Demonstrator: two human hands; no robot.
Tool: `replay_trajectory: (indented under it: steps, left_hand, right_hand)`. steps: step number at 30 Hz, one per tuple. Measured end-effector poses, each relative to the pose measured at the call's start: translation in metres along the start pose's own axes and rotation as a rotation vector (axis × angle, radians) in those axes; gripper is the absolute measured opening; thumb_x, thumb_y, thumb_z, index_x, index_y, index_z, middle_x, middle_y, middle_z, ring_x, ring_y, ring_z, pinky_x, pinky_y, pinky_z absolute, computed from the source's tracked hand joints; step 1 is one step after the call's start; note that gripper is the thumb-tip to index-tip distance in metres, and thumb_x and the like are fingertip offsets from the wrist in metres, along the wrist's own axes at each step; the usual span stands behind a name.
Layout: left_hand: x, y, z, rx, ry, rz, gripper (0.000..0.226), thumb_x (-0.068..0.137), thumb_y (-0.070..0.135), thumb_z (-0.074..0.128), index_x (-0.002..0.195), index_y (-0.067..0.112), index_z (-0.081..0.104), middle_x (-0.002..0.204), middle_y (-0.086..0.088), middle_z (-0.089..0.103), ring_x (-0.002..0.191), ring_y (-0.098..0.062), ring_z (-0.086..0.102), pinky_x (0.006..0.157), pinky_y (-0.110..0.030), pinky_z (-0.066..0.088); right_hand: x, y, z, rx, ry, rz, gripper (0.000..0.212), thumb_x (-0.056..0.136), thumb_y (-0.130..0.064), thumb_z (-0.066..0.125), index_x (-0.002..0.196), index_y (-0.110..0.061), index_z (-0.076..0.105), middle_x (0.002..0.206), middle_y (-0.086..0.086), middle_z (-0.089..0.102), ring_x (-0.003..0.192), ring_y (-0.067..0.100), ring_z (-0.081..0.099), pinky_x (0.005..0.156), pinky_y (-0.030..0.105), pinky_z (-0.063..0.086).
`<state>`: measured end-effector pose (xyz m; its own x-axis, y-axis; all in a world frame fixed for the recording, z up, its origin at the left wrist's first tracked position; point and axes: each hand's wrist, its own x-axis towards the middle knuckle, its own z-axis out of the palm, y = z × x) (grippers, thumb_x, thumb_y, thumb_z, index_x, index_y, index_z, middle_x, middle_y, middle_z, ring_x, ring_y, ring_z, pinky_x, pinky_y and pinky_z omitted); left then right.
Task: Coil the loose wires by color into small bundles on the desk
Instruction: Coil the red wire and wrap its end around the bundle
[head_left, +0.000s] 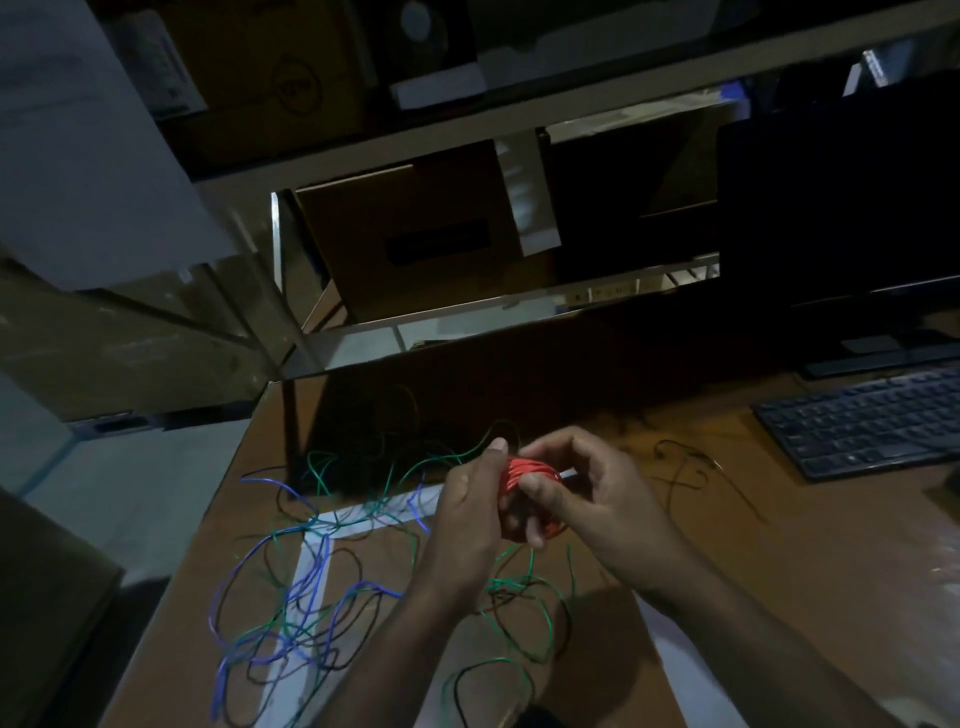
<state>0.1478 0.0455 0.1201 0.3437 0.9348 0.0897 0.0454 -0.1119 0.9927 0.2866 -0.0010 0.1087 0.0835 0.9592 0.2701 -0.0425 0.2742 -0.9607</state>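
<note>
Loose blue wire (291, 566), green wire (415, 467) and black wire (343, 623) lie tangled across the left of the worktop (779, 597). At centre, the left hand (470, 512) grips the red wire coil (527, 475) above the worktop, thumb up against its near edge. The right hand (582, 488) pinches the same coil from the other side, fingers curled over the turns. To finish this bundle well, keep the turns pressed flat, wrap the free end tightly round them, and tuck it before release. A separate black strand (691, 478) and a keyboard (872, 426) lie further right
</note>
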Motion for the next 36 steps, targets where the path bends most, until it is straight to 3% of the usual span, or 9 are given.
replay_trajectory:
  steps: [2, 6, 8, 11, 13, 19, 23, 31, 36]
  left_hand:
    - [0.0, -0.004, 0.011, 0.018, 0.018, 0.019, 0.065, 0.111, 0.034, 0.034, 0.054, 0.022, 0.062, 0.047, -0.005, 0.054, 0.046, -0.021, 0.055, 0.058, -0.032, 0.05]
    - [0.001, -0.023, 0.025, 0.116, 0.133, 0.122, 0.056, 0.11, 0.044, 0.037, 0.071, 0.017, 0.068, 0.062, -0.011, 0.063, 0.06, -0.03, 0.064, 0.06, -0.042, 0.052]
    - [-0.001, -0.031, 0.03, 0.191, 0.145, 0.176, 0.052, 0.107, 0.053, 0.037, 0.075, 0.024, 0.066, 0.065, -0.002, 0.064, 0.062, -0.016, 0.064, 0.057, -0.038, 0.05]
    - [-0.008, -0.04, 0.03, 0.297, 0.052, 0.224, 0.045, 0.098, 0.069, 0.041, 0.079, 0.032, 0.058, 0.067, 0.008, 0.057, 0.06, -0.009, 0.054, 0.058, -0.033, 0.044]
    - [-0.013, -0.043, 0.028, 0.369, -0.016, 0.229, 0.037, 0.096, 0.067, 0.045, 0.086, 0.034, 0.056, 0.071, 0.011, 0.057, 0.064, -0.008, 0.055, 0.06, -0.031, 0.044]
    - [-0.015, -0.046, 0.015, 0.509, -0.114, 0.232, 0.037, 0.102, 0.061, 0.04, 0.091, 0.029, 0.056, 0.075, 0.01, 0.062, 0.071, -0.011, 0.062, 0.065, -0.033, 0.051]
    - [-0.024, -0.048, 0.018, 0.403, -0.134, 0.179, 0.025, 0.107, 0.043, 0.042, 0.09, 0.03, 0.055, 0.074, 0.014, 0.061, 0.069, -0.002, 0.057, 0.066, -0.017, 0.042]
    - [-0.029, -0.064, 0.018, 0.307, -0.08, 0.14, 0.023, 0.107, 0.041, 0.041, 0.091, 0.035, 0.056, 0.072, 0.015, 0.057, 0.066, -0.001, 0.051, 0.064, -0.02, 0.041]
    - [-0.024, -0.059, -0.002, 0.194, -0.327, 0.0, 0.017, 0.106, 0.027, 0.051, 0.1, 0.015, 0.06, 0.075, 0.009, 0.066, 0.077, -0.01, 0.063, 0.077, -0.031, 0.053]
  right_hand:
    - [-0.002, 0.005, -0.007, -0.004, 0.016, 0.008, 0.018, 0.094, -0.016, 0.069, 0.108, -0.008, 0.062, 0.088, 0.011, 0.073, 0.062, 0.024, 0.069, 0.061, 0.03, 0.057]
    - [-0.004, 0.019, -0.018, -0.09, 0.097, 0.0, 0.018, 0.089, -0.03, 0.071, 0.102, -0.019, 0.067, 0.096, -0.004, 0.072, 0.092, 0.013, 0.071, 0.079, 0.028, 0.058]
    - [-0.004, 0.025, -0.024, -0.059, 0.104, 0.0, 0.018, 0.089, -0.03, 0.071, 0.102, -0.018, 0.069, 0.098, -0.001, 0.073, 0.097, 0.014, 0.071, 0.084, 0.032, 0.059]
    - [-0.004, 0.029, -0.033, -0.013, 0.109, 0.02, 0.013, 0.089, -0.029, 0.072, 0.098, -0.019, 0.071, 0.097, -0.001, 0.074, 0.096, 0.015, 0.071, 0.086, 0.037, 0.058]
    - [-0.005, 0.032, -0.037, 0.018, 0.09, 0.044, 0.01, 0.087, -0.032, 0.072, 0.095, -0.024, 0.071, 0.099, -0.003, 0.073, 0.099, 0.014, 0.07, 0.088, 0.037, 0.059]
    - [-0.018, 0.047, -0.033, -0.315, 0.013, -0.063, 0.011, 0.102, -0.032, 0.057, 0.105, -0.022, 0.059, 0.093, -0.014, 0.065, 0.092, 0.008, 0.067, 0.075, 0.024, 0.057]
    - [-0.021, 0.055, -0.024, -0.427, 0.04, -0.087, 0.022, 0.101, -0.043, 0.044, 0.107, -0.024, 0.052, 0.09, -0.016, 0.062, 0.086, -0.003, 0.064, 0.065, 0.01, 0.047]
    - [-0.023, 0.058, -0.014, -0.448, 0.062, -0.083, 0.022, 0.104, -0.036, 0.043, 0.099, -0.018, 0.054, 0.083, -0.009, 0.06, 0.073, 0.012, 0.06, 0.06, 0.017, 0.042]
    - [-0.032, 0.046, -0.014, -0.564, 0.014, -0.025, 0.029, 0.102, -0.043, 0.043, 0.098, -0.015, 0.051, 0.075, 0.009, 0.058, 0.064, 0.029, 0.053, 0.057, 0.043, 0.04]
